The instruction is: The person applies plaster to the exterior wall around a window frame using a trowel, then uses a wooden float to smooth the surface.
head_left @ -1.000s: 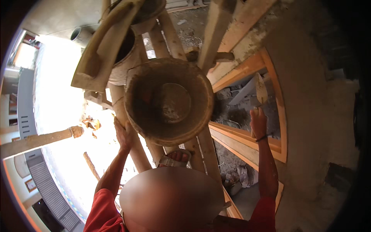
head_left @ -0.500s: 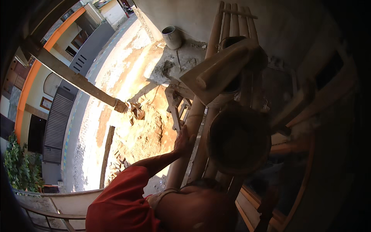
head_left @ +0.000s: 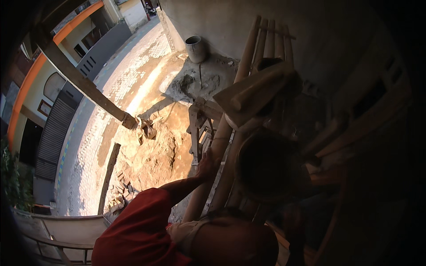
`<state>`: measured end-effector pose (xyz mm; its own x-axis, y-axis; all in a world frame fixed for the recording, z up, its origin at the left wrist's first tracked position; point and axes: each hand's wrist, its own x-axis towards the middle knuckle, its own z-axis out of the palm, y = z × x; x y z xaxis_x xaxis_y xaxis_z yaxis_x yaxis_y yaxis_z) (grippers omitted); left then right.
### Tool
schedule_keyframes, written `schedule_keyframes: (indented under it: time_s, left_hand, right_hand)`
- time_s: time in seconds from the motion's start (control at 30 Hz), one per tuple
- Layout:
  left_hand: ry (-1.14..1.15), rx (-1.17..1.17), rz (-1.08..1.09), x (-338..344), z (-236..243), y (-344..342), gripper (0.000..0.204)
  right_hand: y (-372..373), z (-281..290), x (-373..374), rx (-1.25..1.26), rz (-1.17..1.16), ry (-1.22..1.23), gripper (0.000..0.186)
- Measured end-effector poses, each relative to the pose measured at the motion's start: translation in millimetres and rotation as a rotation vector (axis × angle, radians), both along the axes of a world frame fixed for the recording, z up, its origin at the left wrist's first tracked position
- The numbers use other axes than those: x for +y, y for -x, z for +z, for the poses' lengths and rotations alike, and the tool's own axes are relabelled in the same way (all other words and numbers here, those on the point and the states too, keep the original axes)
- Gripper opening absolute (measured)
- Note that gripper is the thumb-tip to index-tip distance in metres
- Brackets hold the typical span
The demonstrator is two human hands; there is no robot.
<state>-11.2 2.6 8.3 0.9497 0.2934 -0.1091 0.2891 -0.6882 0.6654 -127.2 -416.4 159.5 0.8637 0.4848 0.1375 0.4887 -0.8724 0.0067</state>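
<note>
My left hand (head_left: 206, 165) grips the edge of a bamboo pole (head_left: 222, 144), part of a scaffold platform of several poles. Beside it on the platform is a round, mortar-crusted bucket (head_left: 248, 148), mostly in shadow. Beyond that, a flat board with a raised handle (head_left: 242, 95) lies tilted across a second bucket (head_left: 267, 62). My right hand (head_left: 295, 219) is low at the right in deep shadow; its fingers and whatever it holds cannot be made out.
Left below are a sand heap (head_left: 159, 146), a hanging beam (head_left: 88, 93), an upright post (head_left: 108, 175) and a sunlit paved street (head_left: 102, 115). A grey bucket (head_left: 195, 48) stands by a wall (head_left: 211, 24). Timber frames (head_left: 346, 133) fill the dark right side.
The view has swung toward the street, putting the platform and buckets farther right in the picture. The right side has darkened, and the trowel seen earlier in my right hand is no longer discernible.
</note>
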Motion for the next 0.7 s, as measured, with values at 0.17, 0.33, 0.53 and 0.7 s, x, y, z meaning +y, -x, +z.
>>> schedule_keyframes:
  time_s: [0.17,0.33,0.53,0.7]
  left_hand:
    - [-0.067,-0.013,-0.004,5,5,5,0.08]
    - [-0.055,0.143,-0.038,-17,23,-17,0.087]
    - [-0.171,0.05,0.004,3,-5,-2,0.087]
    - [-0.154,0.079,-0.041,-22,2,-5,0.087]
  right_hand:
    - [3,22,-27,-0.282,-0.003,0.08,0.032]
    - [-16,89,15,-0.062,-0.041,0.004,0.031]
    - [0,119,-4,0.586,-0.348,-0.617,0.027]
    - [56,109,-49,0.709,-0.438,-0.57,0.019]
